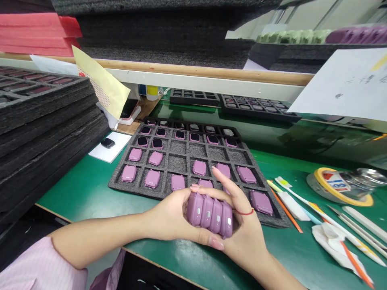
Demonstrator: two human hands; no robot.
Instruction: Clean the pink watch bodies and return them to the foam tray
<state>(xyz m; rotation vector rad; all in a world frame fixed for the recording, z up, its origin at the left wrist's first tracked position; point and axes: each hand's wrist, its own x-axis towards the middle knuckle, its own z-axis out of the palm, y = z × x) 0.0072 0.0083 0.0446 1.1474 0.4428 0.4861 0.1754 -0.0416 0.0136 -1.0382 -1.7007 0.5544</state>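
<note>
The left hand (171, 213) and right hand (244, 233) clamp four pink watch cases (209, 215) together, edges aligned, above the foam tray (177, 164).

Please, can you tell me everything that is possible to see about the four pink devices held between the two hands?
The four pink devices are rounded rectangular bodies, mauve-pink, with a smooth, slightly glossy plastic look. Each shows a small pale silvery patch on the side facing the camera. They stand pressed side by side in a tight row, gripped between the left hand and the right hand. They are held over the green bench, just in front of the black foam tray.
</note>
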